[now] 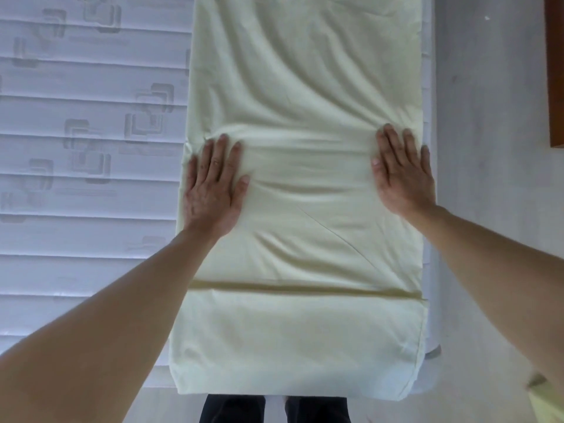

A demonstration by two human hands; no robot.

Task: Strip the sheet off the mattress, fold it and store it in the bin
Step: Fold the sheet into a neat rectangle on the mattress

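Note:
A pale yellow-green sheet (pixel 305 96) lies folded into a long narrow strip on the right part of the bare white mattress (pixel 85 166). The strip runs from the top of the view down over the mattress's near edge. My left hand (pixel 215 186) presses flat on the strip's left side, fingers straight and spread. My right hand (pixel 403 172) presses flat on its right side at the same height. Wrinkles run between the two hands. A fold line crosses the strip lower down. No bin is in view.
The mattress has a quilted surface with grey square patterns. A light grey floor (pixel 488 102) lies to the right of the bed. A brown wooden furniture edge (pixel 555 71) stands at the far right. My dark trouser legs (pixel 274 409) show at the bottom.

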